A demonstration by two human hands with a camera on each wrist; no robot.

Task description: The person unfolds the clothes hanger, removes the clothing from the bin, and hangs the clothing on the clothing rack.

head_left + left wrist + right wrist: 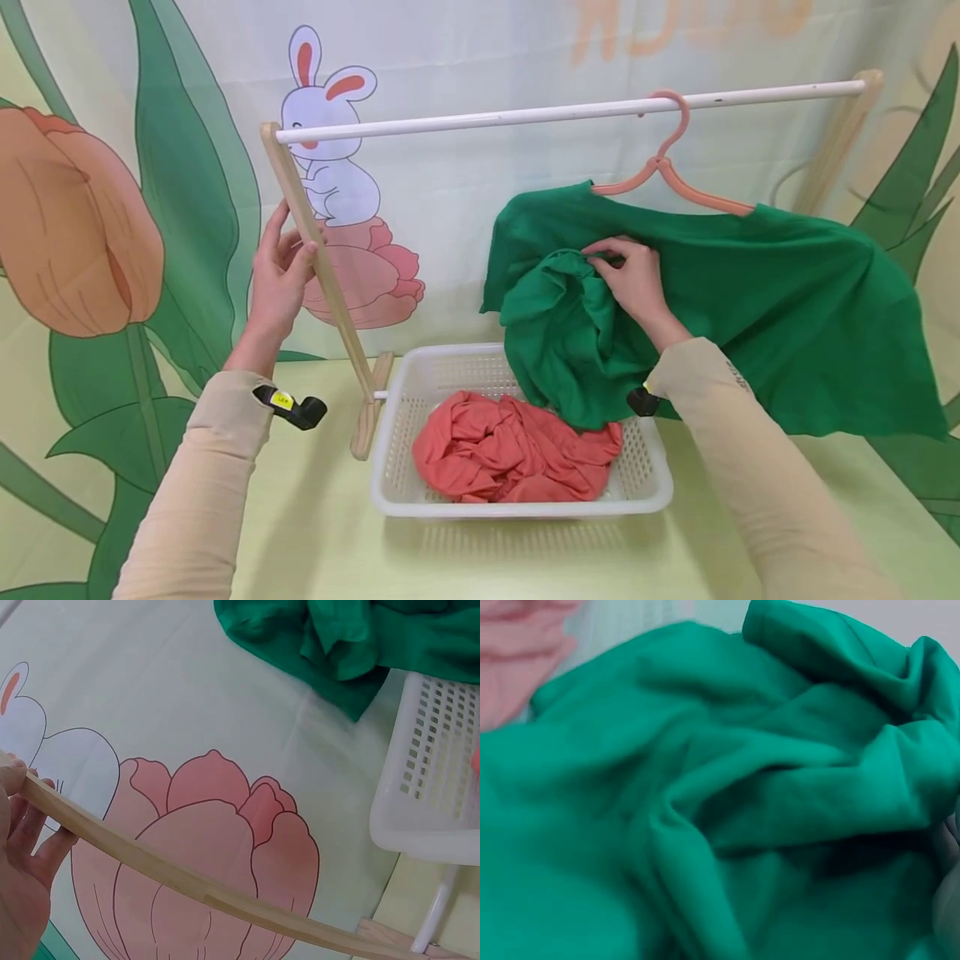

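A green shirt [780, 317] hangs from an orange-pink hanger [701, 197] hooked over the white rod of a clothes rack. Its left part is bunched and droops over the basket. My right hand [636, 279] pinches the bunched green cloth below the hanger; in the right wrist view the folds [780, 787] fill most of the picture and only a sliver of the hand shows at the edge. At the left, my left hand [279, 271] holds the rack's wooden post [322, 258], thumb on one side and fingers on the other, also visible in the left wrist view [26, 847].
A white perforated basket [525, 510] stands on the pale green table under the rod, with a crumpled coral-red cloth [517, 450] inside. The rack's wooden foot [365, 429] is just left of it. A printed backdrop with a rabbit [337, 187] hangs behind.
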